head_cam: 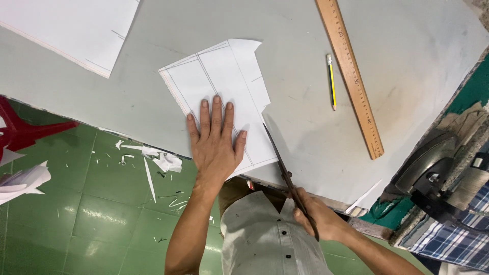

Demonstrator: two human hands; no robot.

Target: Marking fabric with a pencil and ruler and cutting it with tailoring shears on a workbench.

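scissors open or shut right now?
Open, slightly. The scissors in the right hand show blades parted in a narrow V at the edge of the white paper, which the left hand presses flat.

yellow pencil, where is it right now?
Head view, upper right: the yellow pencil lies on the grey table, just left of the long wooden ruler, right of the white paper sheet.

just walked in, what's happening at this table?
A person is cutting a white paper sheet marked with pencil lines. The left hand presses it flat on the grey table, fingers spread. The right hand works scissors at the sheet's right edge, near the table's front. A yellow pencil and a wooden ruler lie to the right, untouched. Paper scraps lie on the green floor.
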